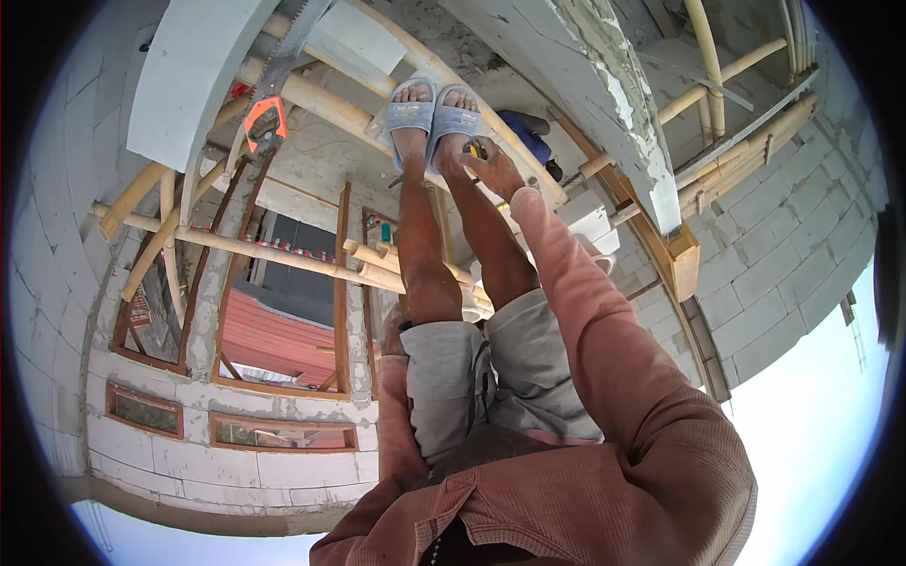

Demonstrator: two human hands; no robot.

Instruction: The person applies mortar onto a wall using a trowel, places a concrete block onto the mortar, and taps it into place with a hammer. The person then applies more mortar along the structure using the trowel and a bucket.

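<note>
My right hand (495,172) reaches down beside my right shin, its fingers closed around a small yellow-and-black tape measure (475,149). My left arm hangs by my left thigh; the left hand (393,332) is partly hidden there, and its fingers cannot be made out. My feet, in grey-blue slide sandals (411,111), stand close together on a pale board among bamboo poles. To the left of them lies a handsaw (265,123) with an orange-and-black handle, its toothed blade pointing away.
Bamboo scaffold poles (274,253) cross at several levels, with a drop below. Large pale blocks (193,80) rest at the left. A rough concrete beam (604,85) and timber run along the right. Wooden window frames (343,292) sit in the block wall.
</note>
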